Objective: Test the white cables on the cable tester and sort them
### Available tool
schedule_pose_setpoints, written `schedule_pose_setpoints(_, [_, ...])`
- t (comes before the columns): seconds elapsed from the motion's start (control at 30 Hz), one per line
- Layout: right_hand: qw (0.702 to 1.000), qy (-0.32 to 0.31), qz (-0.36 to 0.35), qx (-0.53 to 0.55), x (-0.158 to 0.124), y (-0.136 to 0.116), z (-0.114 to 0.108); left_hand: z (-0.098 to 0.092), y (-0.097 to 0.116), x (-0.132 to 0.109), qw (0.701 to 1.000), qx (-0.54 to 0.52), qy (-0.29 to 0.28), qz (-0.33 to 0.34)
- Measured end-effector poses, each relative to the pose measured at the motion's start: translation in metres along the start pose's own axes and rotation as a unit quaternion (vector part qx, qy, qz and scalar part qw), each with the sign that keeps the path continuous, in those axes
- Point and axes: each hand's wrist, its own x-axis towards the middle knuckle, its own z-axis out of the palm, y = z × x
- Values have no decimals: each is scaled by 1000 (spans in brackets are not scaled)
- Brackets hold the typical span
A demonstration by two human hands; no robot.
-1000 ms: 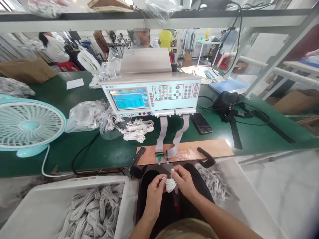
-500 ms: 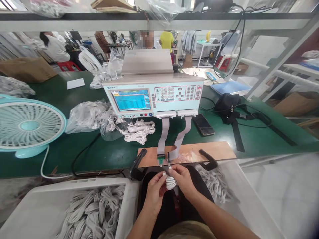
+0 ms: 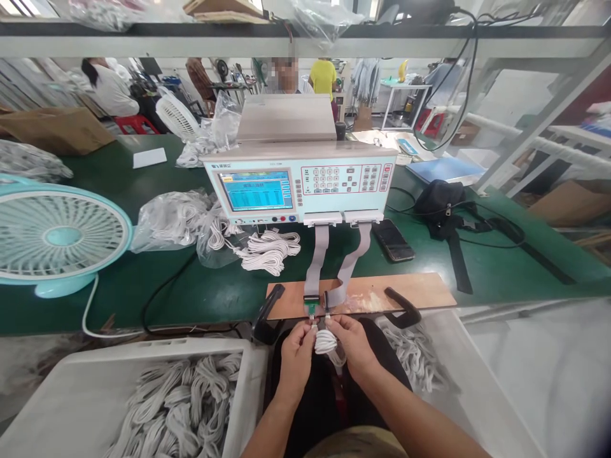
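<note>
A coiled white cable hangs between my hands, just below the edge of a wooden board. My left hand pinches one plug end of it at the metal connector below a small green circuit board. With thumb and fingers, my right hand grips the other end close under the second connector. Whether either plug is fully seated is too small to tell. Two grey ribbon cables run from these connectors up to a test instrument with a lit blue screen.
Bins of white cables stand at left and right. Black clamps hold the wooden board. On the green table are a fan, bundled cables, a phone and a black bag. Several people sit or stand beyond.
Both hands have moved slightly up toward the connectors with the cable. The left plug end now meets the green board's connector, where a gap showed before. The screen's display has changed.
</note>
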Motion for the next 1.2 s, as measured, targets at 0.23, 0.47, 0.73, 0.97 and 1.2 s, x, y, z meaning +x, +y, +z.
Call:
schedule_pose_setpoints(0.23, [1000,-2,-10,-20,-2,-3,0,3,-10,2,999,-18,30,-13])
schedule_pose_setpoints(0.47, [999,-20,-25,-26,-4,-3,0,6,-5,2,990,-104,77,-56])
schedule_pose_setpoints(0.73, [999,-16,-17,-28,0,0,-2,4,-1,4,994,-81,65,-39])
schedule_pose_setpoints(0.97, [999,-14,-12,-38,-1,0,-2,7,-4,3,991,-114,49,-48])
schedule_pose_setpoints(1.2, [999,-26,-18,-43,-2,-1,-3,14,-6,-1,986,-139,81,-38])
